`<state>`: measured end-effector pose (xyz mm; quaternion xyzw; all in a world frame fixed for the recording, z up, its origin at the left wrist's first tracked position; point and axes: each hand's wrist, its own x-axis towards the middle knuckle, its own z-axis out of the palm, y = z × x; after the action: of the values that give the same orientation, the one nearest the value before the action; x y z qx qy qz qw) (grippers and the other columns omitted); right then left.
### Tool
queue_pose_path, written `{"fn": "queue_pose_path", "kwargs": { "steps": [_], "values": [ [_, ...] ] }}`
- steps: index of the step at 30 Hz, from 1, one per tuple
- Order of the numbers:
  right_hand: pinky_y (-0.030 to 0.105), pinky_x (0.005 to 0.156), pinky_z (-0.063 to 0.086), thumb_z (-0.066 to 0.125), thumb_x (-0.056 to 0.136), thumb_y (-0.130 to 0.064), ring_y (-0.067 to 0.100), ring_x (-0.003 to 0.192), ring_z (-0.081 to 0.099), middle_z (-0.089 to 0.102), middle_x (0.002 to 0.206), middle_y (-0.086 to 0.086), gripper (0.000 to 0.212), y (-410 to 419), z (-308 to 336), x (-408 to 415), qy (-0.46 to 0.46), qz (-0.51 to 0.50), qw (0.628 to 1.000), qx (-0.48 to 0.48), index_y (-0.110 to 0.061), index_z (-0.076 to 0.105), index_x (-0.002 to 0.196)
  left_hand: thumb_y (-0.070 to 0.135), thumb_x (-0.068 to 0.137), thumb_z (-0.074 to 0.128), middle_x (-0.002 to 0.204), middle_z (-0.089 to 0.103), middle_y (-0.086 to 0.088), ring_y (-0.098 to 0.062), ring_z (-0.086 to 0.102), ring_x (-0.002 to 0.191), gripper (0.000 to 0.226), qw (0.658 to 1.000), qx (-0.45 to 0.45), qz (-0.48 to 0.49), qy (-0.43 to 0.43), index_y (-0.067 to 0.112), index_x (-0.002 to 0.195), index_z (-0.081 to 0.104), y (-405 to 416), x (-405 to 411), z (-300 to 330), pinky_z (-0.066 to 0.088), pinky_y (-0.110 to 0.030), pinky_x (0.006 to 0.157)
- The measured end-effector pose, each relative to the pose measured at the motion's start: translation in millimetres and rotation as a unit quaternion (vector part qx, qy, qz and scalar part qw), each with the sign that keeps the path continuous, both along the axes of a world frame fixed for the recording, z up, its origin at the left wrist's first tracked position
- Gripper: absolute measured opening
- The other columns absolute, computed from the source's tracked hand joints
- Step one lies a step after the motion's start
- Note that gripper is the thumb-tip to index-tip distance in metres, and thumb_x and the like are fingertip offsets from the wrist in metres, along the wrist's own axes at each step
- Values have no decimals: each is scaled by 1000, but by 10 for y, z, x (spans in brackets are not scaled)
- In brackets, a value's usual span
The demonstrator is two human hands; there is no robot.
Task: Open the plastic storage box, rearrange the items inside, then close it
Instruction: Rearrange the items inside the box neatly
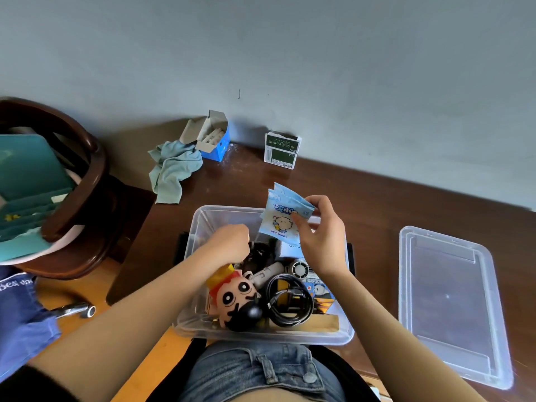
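Observation:
The clear plastic storage box [203, 216] stands open on the brown table in front of me. Its clear lid [446, 303] lies flat on the table to the right. My right hand [322, 236] pinches a few light-blue wet wipe packets [282, 216] and holds them above the box's far side. My left hand [229, 242] reaches down into the box's left part, fingers curled among dark items; what it grips is hidden. Inside lie a cartoon plush doll [237, 300], a coiled black cable [290, 303], a small fan [298, 268] and a panda-print box [320, 291].
At the back by the wall are a teal cloth [174, 169], an open blue carton [213, 137] and a green-and-white carton [281, 150]. A dark wooden chair [87, 181] with teal items stands at the left. A metal tool [75, 310] lies on the floor.

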<state>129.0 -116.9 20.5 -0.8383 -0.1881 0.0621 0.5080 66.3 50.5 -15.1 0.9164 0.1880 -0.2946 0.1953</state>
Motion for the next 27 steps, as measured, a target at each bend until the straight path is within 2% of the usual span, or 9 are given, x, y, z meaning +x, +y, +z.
{"fn": "queue_pose_path", "kwargs": {
  "steps": [2, 4, 8, 13, 15, 18, 20, 23, 27],
  "values": [
    [4, 60, 43, 63, 88, -9, -14, 86, 54, 56, 89, -28, 23, 9, -5, 2, -4, 1, 1000, -6, -24, 50, 98, 2, 91, 41, 122, 58, -12, -22, 58, 80, 44, 996, -6, -40, 75, 7, 134, 48, 60, 96, -88, 51, -28, 61],
    [6, 61, 45, 64, 87, -10, -14, 86, 54, 57, 88, -28, 22, 7, -10, 4, -1, 6, 1000, -9, -23, 50, 98, 7, 91, 47, 131, 53, -13, -25, 58, 88, 51, 991, -36, -73, 105, 8, 141, 38, 101, 189, -197, 51, -31, 68],
    [3, 60, 43, 63, 87, -7, -15, 88, 53, 57, 89, -26, 21, -38, -38, 14, 3, 0, 1000, -8, -21, 52, 99, 31, 82, 70, 109, 66, -8, -27, 62, 95, 43, 987, -40, -110, 108, 10, 117, 57, 53, 213, -345, 51, -38, 85],
    [4, 63, 44, 63, 88, -8, -4, 91, 56, 57, 91, -27, 23, -99, -56, 25, 6, -3, 1000, -12, -24, 51, 99, 27, 84, 62, 94, 67, -9, -29, 64, 89, 17, 985, 15, -150, 85, 11, 91, 61, 72, 131, -364, 49, -34, 73],
    [3, 63, 43, 63, 88, -8, -8, 91, 55, 57, 90, -27, 24, -106, -50, 31, 1, -2, 1000, -10, -25, 50, 99, 26, 85, 60, 86, 63, -5, -26, 61, 82, 13, 977, 39, -191, 90, 14, 89, 61, 126, 108, -282, 45, -32, 67],
    [3, 63, 44, 62, 87, -7, -12, 90, 54, 56, 90, -28, 25, -78, -28, 26, -8, 6, 1000, -7, -26, 50, 97, 24, 82, 59, 65, 44, 1, -20, 45, 63, 22, 975, 43, -211, 60, 17, 66, 44, 173, 3, -151, 32, -26, 53],
    [10, 67, 49, 63, 87, -8, -6, 90, 57, 58, 91, -24, 23, -27, 2, 12, -10, 28, 1000, -7, -25, 51, 97, 19, 80, 58, 62, 38, 3, -20, 41, 64, 30, 978, 29, -207, 29, 19, 61, 34, 176, -90, -71, 26, -28, 50],
    [29, 71, 54, 63, 87, -13, 10, 85, 60, 61, 98, -11, 17, 89, 20, -40, -34, 95, 994, -50, -18, 53, 100, 19, 85, 55, 64, 40, 4, -20, 43, 67, 28, 978, -23, -206, 8, 18, 65, 36, 141, -212, 26, 30, -32, 56],
    [34, 56, 37, 60, 88, -16, 32, 76, 57, 61, 97, 6, 15, 286, -111, -144, -121, 206, 956, -171, -9, 53, 99, 19, 91, 54, 85, 60, -6, -23, 56, 82, 10, 979, -88, -183, 0, 10, 86, 53, 94, -337, 108, 43, -35, 72]
  ]
}}
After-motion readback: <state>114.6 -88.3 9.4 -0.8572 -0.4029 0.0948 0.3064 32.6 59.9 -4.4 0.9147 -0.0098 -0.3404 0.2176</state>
